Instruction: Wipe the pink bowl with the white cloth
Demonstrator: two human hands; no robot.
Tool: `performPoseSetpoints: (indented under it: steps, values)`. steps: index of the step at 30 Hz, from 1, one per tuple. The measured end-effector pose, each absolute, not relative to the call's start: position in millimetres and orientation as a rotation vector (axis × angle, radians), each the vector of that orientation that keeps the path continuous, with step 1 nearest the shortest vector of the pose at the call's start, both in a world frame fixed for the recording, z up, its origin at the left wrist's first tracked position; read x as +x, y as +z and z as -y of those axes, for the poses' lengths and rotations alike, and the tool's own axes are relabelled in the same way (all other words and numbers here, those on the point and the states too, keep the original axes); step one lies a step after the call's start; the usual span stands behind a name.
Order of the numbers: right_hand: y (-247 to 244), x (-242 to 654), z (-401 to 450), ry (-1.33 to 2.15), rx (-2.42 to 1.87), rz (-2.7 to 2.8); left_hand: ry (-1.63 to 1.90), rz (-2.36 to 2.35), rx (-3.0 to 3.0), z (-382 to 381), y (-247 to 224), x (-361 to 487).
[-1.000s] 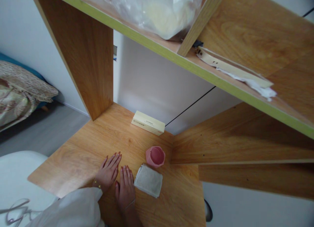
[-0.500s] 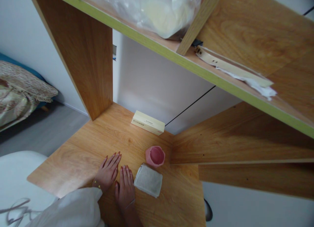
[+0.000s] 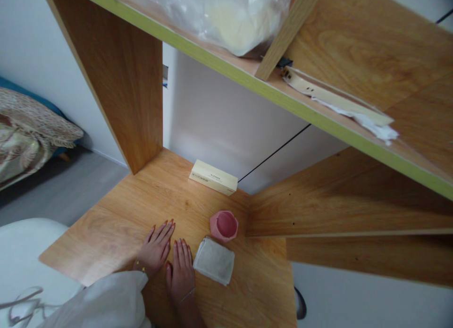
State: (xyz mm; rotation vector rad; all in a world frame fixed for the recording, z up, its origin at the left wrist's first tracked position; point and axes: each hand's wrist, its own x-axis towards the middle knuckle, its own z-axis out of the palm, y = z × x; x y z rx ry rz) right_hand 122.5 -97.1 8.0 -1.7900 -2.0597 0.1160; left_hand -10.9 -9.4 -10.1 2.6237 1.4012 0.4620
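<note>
My left hand [image 3: 155, 248] lies flat on the wooden desk [image 3: 116, 224], palm down, fingers stretched out and nothing in it. Beside it, my right hand [image 3: 181, 271] also rests flat on the desktop, empty. Just right of the right hand's fingertips is a folded grey cloth [image 3: 214, 261]. Behind the cloth stands a pink faceted cup [image 3: 224, 225], its inside facing up; I see nothing in it. Farther back, along the rear edge of the desk, sits a long cream-coloured box [image 3: 213, 178] with small print.
Overhead, a shelf with a yellow-green edge [image 3: 226, 73] holds a clear plastic bag [image 3: 230, 21] and a long opened strip of packaging [image 3: 336, 99]. Wooden side panels [image 3: 120, 82] flank the desk. Eyeglasses [image 3: 28, 304] lie on a white round surface [image 3: 31, 252] at lower left.
</note>
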Motion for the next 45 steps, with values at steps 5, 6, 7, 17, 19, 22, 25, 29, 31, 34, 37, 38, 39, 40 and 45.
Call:
performPoseSetpoints:
  steps: [5,6,7,17,19,22,25,29,31,34,37,38,39,40,45]
  values:
    - [5,122,97,0.133,-1.785,2.041,0.478,-1.382,2.618,9,-11,-11]
    - [5,122,98,0.137,-1.79,2.037,0.475,-1.383,2.621,9,-11,-11]
    - [4,121,98,0.134,-1.793,2.037,0.472,-1.387,2.624,9,-11,-11]
    - [6,122,98,0.151,-1.808,2.038,0.477,-1.385,2.624,9,-9,-11]
    - [7,122,98,0.157,-1.816,2.019,0.498,-1.38,2.624,9,-10,-11]
    - [7,121,99,0.166,-1.811,2.014,0.522,-1.381,2.623,9,-11,-11]
    - [7,121,98,0.167,-1.809,2.024,0.509,-1.39,2.612,9,-11,-11]
    - [5,122,98,0.17,-1.826,2.04,0.479,-1.389,2.603,9,-11,-11]
    - [5,123,97,0.176,-1.833,2.055,0.473,-1.396,2.601,9,-11,-11]
    - [6,121,98,0.196,-1.842,2.057,0.472,-1.403,2.612,9,-12,-11]
    - [14,120,98,0.234,-1.837,2.016,0.46,-1.406,2.62,9,-11,-10]
    - [19,122,98,0.251,-1.826,1.994,0.456,-1.41,2.616,9,-10,-10]
    - [25,126,96,0.264,-1.822,1.958,0.452,-1.411,2.611,10,-10,-10]
    - [32,133,93,0.266,-1.824,1.906,0.449,-1.412,2.604,10,-9,-9]
    - [68,204,62,0.194,-2.086,1.265,0.429,-1.403,2.588,10,-8,-9]
